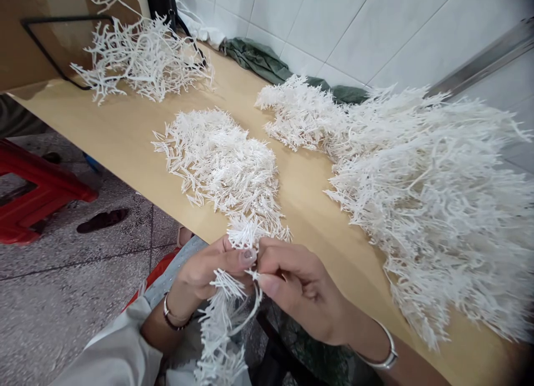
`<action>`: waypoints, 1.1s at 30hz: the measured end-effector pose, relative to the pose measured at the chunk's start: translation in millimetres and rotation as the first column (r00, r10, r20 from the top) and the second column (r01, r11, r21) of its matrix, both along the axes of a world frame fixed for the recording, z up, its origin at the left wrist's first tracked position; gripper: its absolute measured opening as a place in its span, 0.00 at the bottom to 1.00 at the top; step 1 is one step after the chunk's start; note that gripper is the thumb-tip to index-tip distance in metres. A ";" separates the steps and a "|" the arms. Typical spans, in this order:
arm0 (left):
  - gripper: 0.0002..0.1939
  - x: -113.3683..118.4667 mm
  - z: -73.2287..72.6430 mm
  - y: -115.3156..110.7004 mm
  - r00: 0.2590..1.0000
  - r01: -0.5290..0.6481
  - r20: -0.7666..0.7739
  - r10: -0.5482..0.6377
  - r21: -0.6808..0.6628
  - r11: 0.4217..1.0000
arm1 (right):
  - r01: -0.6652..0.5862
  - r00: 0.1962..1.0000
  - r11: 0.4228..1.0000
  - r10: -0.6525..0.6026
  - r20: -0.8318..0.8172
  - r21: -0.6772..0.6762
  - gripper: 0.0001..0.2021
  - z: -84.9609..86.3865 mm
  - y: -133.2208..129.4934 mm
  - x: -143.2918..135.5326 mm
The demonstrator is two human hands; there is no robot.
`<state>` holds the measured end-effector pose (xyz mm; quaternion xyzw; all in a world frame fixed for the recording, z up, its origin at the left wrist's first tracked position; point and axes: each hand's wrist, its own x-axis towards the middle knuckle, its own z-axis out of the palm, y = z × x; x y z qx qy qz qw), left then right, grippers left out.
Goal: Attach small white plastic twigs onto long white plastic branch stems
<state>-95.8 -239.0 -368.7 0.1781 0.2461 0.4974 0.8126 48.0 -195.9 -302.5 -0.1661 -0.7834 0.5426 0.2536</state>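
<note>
Near the table's front edge my left hand [212,266] is closed on a white bristly strand [223,325] that hangs down over my lap. A tuft of short white pieces shows above its fingers. Just to the right, my right hand [298,283] pinches a thin white stem end [253,275] between thumb and forefinger, its tips almost touching my left thumb. Right behind both hands lies a heap of short white sprigs [225,158].
A large pile of white branched strands [438,191] covers the table's right side. Another tangle [146,58] lies at the back left by a black wire frame [45,55]. Green cloth [258,58] runs along the tiled wall. A red stool [37,191] stands at the left.
</note>
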 end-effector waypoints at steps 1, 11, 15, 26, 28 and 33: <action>0.27 -1.8 -0.8 1.5 0.997 0.051 0.049 -0.051 0.007 0.999 | -0.008 1.000 0.999 0.007 -0.028 -0.047 0.12 -2.2 1.2 0.5; 0.26 -9.7 8.0 11.7 0.989 -0.134 0.060 0.132 0.028 0.991 | 0.333 0.935 0.906 -0.352 0.030 0.261 0.12 -2.5 13.9 2.0; 0.26 -2.4 5.1 12.7 0.973 -0.205 -0.095 0.211 0.071 0.976 | 0.420 0.864 0.799 -0.497 0.080 0.430 0.18 -14.5 33.0 5.3; 0.27 0.2 4.6 13.8 0.939 -0.243 -0.208 0.273 0.157 0.957 | 0.455 0.868 0.618 -0.468 -0.165 0.641 0.08 -21.8 23.2 4.5; 0.26 3.2 5.1 12.6 0.912 -0.287 -0.263 0.314 0.136 0.948 | 0.338 0.928 0.614 -0.344 -0.143 0.714 0.08 -20.0 11.8 1.3; 0.23 9.0 6.4 9.7 0.801 -0.401 -0.389 0.455 0.216 0.890 | 0.167 0.921 0.713 -0.360 0.151 0.681 0.12 -19.0 -4.8 -5.4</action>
